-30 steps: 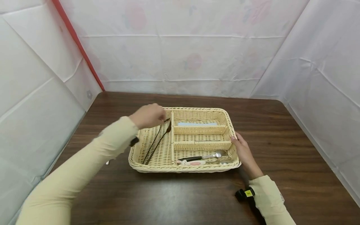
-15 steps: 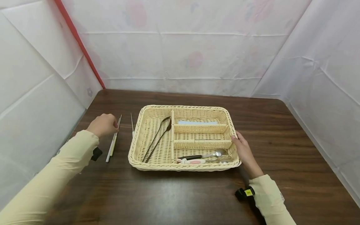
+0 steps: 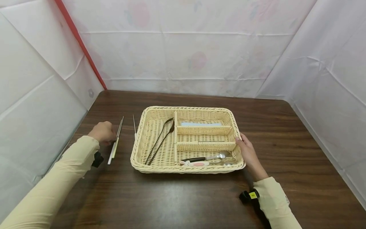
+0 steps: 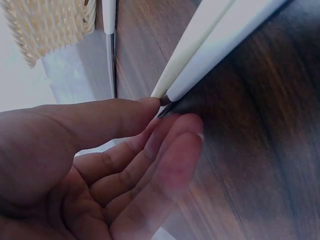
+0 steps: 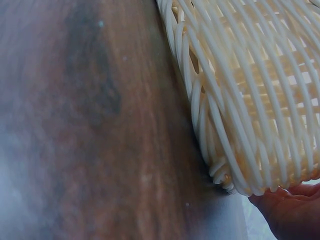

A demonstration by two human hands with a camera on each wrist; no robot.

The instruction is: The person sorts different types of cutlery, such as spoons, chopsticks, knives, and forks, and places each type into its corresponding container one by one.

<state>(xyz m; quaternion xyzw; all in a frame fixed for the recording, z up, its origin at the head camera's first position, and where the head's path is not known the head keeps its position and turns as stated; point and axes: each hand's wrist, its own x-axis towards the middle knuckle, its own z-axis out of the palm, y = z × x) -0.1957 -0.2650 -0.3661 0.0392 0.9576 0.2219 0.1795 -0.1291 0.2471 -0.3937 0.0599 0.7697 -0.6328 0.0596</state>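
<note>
A pale wicker basket [image 3: 183,170] with several compartments stands mid-table. My right hand [image 3: 248,154] grips its right rim, thumb on top; in the right wrist view part of that hand [image 5: 295,210] shows below the basket's woven wall [image 5: 260,100]. Left of the basket lie two metal-tipped chopsticks [image 3: 113,149], one handle white, one pale yellow-green. My left hand [image 3: 102,132] is at them; in the left wrist view its thumb and fingertips pinch them just beyond the handles [image 4: 200,50]. A single white-handled chopstick [image 3: 134,125] lies beside the basket's left wall.
In the basket's left compartment lie two dark long-handled utensils [image 3: 160,140]. A black-handled spoon [image 3: 206,158] and a rabbit-decorated handle [image 3: 195,163] sit front right. A light-blue strip [image 3: 200,124] is in the back compartment. White cloth [image 3: 183,63] hangs around the brown table [image 3: 177,200].
My left hand has moved from over the basket's left compartment to the chopsticks on the left, then shifted slightly nearer along them. The right hand stays on the rim.
</note>
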